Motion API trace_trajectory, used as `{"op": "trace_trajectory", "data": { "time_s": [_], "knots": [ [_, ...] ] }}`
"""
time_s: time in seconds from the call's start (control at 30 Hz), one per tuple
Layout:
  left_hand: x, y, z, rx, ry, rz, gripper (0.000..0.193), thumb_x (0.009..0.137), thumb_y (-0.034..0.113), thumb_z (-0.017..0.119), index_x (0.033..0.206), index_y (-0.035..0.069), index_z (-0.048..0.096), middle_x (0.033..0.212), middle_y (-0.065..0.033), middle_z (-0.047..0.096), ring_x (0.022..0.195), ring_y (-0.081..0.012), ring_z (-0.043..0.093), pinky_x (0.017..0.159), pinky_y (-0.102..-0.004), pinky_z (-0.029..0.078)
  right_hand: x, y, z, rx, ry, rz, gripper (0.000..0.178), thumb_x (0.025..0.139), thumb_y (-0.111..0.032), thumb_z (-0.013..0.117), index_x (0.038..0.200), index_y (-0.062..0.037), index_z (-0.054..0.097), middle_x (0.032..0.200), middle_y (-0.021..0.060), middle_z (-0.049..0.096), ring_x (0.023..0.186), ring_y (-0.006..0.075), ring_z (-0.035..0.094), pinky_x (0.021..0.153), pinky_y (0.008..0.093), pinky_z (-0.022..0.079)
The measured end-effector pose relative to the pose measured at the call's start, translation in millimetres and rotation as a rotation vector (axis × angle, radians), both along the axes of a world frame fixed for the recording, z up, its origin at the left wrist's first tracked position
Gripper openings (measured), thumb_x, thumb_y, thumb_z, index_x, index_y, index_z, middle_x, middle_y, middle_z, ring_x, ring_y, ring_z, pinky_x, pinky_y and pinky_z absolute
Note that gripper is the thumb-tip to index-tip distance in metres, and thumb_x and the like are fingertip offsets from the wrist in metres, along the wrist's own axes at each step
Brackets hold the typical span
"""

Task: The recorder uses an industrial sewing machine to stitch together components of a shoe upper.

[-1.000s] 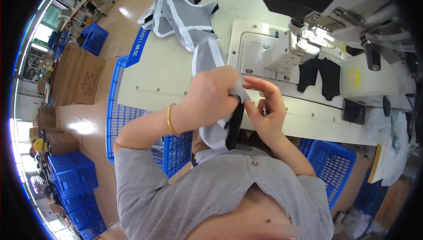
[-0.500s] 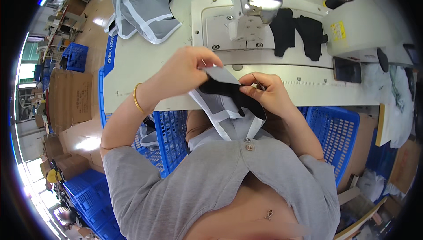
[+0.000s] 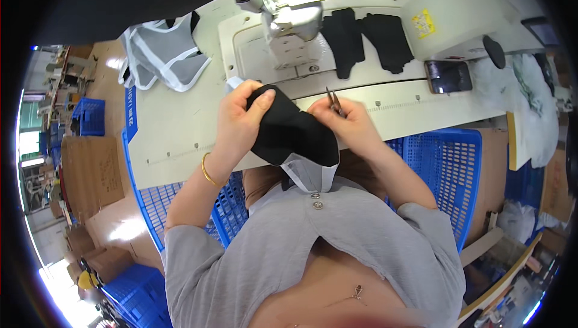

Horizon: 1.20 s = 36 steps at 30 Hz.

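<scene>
Black fabric [image 3: 295, 132] pinched in closed left hand [image 3: 238, 117], right hand [image 3: 350, 124]; right also holds snips [image 3: 338, 109]

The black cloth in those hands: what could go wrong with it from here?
The pointed metal tool in the right hand sits close to the black cloth, so it could nick the fabric or a finger.

The grey-and-white fabric hangs below it, near the shirt buttons in this view; it might catch there.
</scene>
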<state>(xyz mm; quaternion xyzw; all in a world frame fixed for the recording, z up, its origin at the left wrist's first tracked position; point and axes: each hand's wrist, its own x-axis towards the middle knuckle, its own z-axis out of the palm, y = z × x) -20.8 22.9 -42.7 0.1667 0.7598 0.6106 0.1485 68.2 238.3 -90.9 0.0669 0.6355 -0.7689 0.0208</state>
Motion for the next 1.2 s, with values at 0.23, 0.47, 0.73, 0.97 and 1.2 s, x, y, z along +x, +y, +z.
{"op": "trace_trajectory", "data": {
  "time_s": [0.23,0.47,0.73,0.97,1.2],
  "knots": [
    [0.4,11.4,-2.7,0.169,-0.164,0.049,0.010,0.093,0.009,0.063,0.087,0.000,0.063,0.076,0.0026,0.063,0.070,-0.0024,0.053,0.064,-0.0197,0.044,-81.1,143.8,10.0,1.400,0.471,-0.546,0.019,0.086,-0.003,0.059,0.105,-0.0012,0.063,0.105,0.0125,0.064,0.091,0.0343,0.065,0.079,0.0413,0.052],
    [9.0,13.4,1.1,0.155,-0.141,0.036,0.011,0.093,0.009,0.063,0.086,0.001,0.062,0.075,0.0033,0.062,0.070,-0.0017,0.053,0.063,-0.0186,0.043,-129.0,175.8,2.5,1.661,0.208,-0.285,0.022,0.087,-0.001,0.049,0.106,0.0007,0.060,0.108,0.0163,0.062,0.093,0.0394,0.063,0.081,0.0481,0.052],
    [10.5,10.6,-2.9,0.227,-0.179,0.035,0.010,0.093,0.011,0.064,0.092,0.001,0.064,0.080,0.0011,0.063,0.070,-0.0031,0.055,0.064,-0.0185,0.044,-103.4,151.2,27.6,1.641,0.310,-0.441,0.017,0.084,-0.008,0.064,0.099,-0.0023,0.067,0.105,0.0123,0.065,0.098,0.0340,0.061,0.083,0.0432,0.050],
    [11.1,8.2,-2.0,0.230,-0.190,0.020,0.010,0.092,0.011,0.064,0.094,0.002,0.064,0.081,0.0011,0.064,0.072,-0.0027,0.057,0.065,-0.0184,0.045,-106.7,156.4,47.2,1.726,0.224,-0.242,0.017,0.084,-0.010,0.065,0.099,-0.0103,0.071,0.101,0.0066,0.066,0.096,0.0284,0.064,0.080,0.0414,0.052],
    [12.7,9.5,0.0,0.270,-0.211,0.052,0.011,0.094,0.011,0.061,0.095,0.001,0.065,0.083,0.0010,0.065,0.073,-0.0029,0.057,0.067,-0.0181,0.045,-108.2,161.1,72.8,1.398,0.334,-0.242,0.019,0.086,-0.016,0.063,0.102,-0.0075,0.068,0.097,0.0083,0.069,0.087,0.0268,0.065,0.076,0.0365,0.051]
  ]
}}
